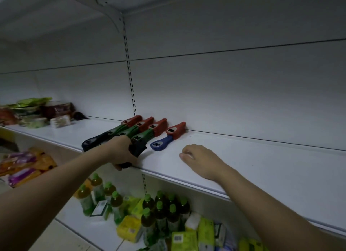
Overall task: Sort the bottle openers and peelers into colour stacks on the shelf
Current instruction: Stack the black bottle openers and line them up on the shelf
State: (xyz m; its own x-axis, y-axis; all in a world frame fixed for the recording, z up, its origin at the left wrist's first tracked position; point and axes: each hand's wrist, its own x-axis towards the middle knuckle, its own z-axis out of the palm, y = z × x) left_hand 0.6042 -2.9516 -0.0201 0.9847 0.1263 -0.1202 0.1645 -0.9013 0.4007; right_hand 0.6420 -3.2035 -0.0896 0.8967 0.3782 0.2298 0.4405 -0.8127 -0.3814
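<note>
On the white shelf (pixel 243 157), red tools (pixel 159 127) lie in a row against the back wall. Green tools (pixel 144 134) lie in front of them, overlapping the red ones. A single blue opener (pixel 159 144) lies in front of the rightmost red tool (pixel 177 131). A black tool (pixel 93 142) lies at the left end. My left hand (pixel 119 153) grips a black stack (pixel 137 147) near the shelf's front edge. My right hand (pixel 198 161) rests palm down on the bare shelf, to the right of the blue opener, holding nothing.
Packaged goods (pixel 37 112) are piled at the shelf's far left. The shelf below holds several green-capped bottles (pixel 159 207) and yellow-green packs (pixel 131 230). Orange and purple packets (pixel 24 164) lie lower left. A slotted upright (pixel 131 78) runs down the back wall.
</note>
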